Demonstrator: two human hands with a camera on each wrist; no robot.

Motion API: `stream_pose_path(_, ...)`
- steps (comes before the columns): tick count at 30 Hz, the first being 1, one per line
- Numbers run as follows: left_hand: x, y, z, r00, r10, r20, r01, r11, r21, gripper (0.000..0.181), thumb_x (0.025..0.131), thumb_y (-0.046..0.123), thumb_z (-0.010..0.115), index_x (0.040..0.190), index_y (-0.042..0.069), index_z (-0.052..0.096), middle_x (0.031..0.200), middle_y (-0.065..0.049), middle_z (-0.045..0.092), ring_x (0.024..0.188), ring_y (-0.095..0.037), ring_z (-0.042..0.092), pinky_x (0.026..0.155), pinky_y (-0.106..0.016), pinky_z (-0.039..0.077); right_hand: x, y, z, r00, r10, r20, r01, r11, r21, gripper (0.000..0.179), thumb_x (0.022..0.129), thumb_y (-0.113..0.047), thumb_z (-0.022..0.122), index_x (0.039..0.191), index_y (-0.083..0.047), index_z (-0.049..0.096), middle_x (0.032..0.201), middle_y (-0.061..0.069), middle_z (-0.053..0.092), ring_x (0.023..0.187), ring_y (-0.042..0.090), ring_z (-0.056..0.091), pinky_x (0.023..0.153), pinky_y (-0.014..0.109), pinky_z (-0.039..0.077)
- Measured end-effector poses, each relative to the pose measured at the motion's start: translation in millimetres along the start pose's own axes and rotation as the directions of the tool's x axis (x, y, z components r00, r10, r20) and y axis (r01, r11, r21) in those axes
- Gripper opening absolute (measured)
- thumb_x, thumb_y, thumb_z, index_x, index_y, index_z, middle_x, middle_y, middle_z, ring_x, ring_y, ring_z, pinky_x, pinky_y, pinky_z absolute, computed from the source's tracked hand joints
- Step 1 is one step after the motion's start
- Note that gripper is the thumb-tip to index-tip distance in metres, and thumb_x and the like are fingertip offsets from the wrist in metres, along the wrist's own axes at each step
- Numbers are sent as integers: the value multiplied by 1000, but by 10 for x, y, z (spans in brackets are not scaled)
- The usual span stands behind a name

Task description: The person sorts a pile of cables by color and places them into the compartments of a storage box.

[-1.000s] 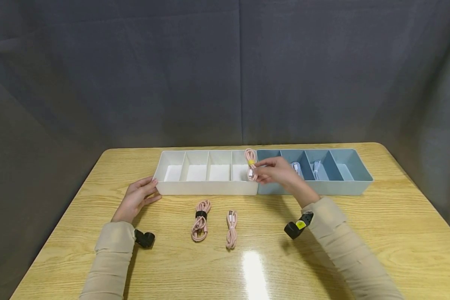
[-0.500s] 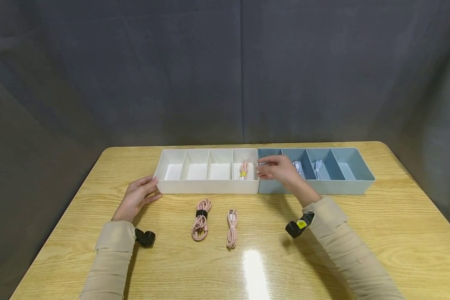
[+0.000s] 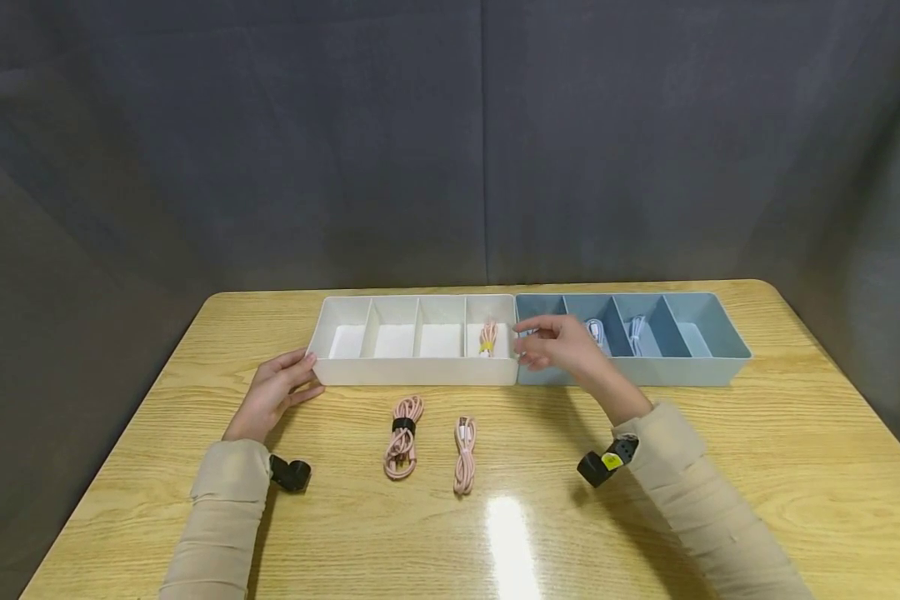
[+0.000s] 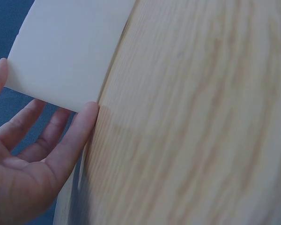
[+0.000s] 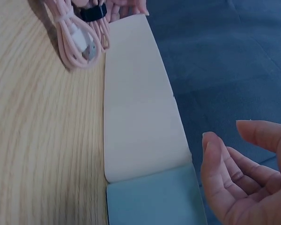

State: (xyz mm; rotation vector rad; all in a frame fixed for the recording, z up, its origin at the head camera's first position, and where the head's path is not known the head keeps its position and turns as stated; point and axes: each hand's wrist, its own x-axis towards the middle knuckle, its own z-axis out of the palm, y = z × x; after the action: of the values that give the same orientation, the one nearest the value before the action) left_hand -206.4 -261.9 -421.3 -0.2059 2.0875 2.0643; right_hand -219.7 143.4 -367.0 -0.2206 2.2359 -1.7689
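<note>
My left hand [image 3: 276, 390] rests against the left end of the white divided box [image 3: 412, 372]. In the left wrist view its thumb is at the top corner and its extended fingers [image 4: 72, 140] touch the lower end. Over the near left end of the blue divided box [image 3: 630, 372] hovers my right hand [image 3: 562, 342], loosely bent and holding nothing. A pink cable with a yellow tie [image 3: 487, 338] lies in the rightmost compartment of the white box.
Two bundled pink cables lie in front of the boxes: one with a black strap [image 3: 401, 437], one slimmer with a white plug [image 3: 464, 456]. Blue-white cables [image 3: 636, 333] sit in compartments of the blue box. A dark curtain [image 3: 487, 150] hangs behind the table.
My right hand has let go of the yellow-tied pink cable, which dropped into the white box's rightmost compartment. The hand then shifted slightly right. My left hand has stayed put.
</note>
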Motion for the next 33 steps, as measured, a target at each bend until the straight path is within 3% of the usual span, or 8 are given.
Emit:
stream_pose_path(4,1,1,-1,1000,0,-2,0,1000,1,69,89,33,58,140,-4,28,114,-10,46,95,-14,54,90,-34,48,-44,1,31,1000,-18,19,18,1000,14,36,87,-7,60,118,9,53,88,21,63,70,20,63,74,47,54)
stream_pose_path(11,-3,-11,-1,1000,-1,-1,1,1000,12,71,89,34,58,140,-3,27,114,-9,45,93,-12,53,91,-34,48,-101,2,64,996,-68,65,70,997,-28,34,86,-10,62,114,8,57,84,15,64,70,19,63,69,42,56)
stream_pose_path(17,-1,-13,-1,1000,7,3,-7,1000,19,71,89,35,58,140,-3,28,113,-8,46,94,-12,54,91,-35,48,-129,26,82,984,-81,159,95,992,-85,35,85,-9,63,114,10,56,90,25,61,75,27,62,69,41,54)
stream_pose_path(23,-3,-9,-4,1000,5,5,-5,1000,16,67,91,32,56,140,-4,27,112,-8,46,93,-12,54,91,-34,48,-138,69,125,967,-98,237,118,991,-71,33,85,-6,61,112,13,56,86,22,62,76,35,62,66,36,55)
stream_pose_path(33,-21,8,6,1000,4,-10,-4,1000,10,64,92,28,54,140,-5,26,113,-10,45,92,-12,54,91,-34,47,-155,151,195,956,-130,264,150,987,-57,33,84,-2,59,114,13,55,94,27,60,81,40,61,65,37,54)
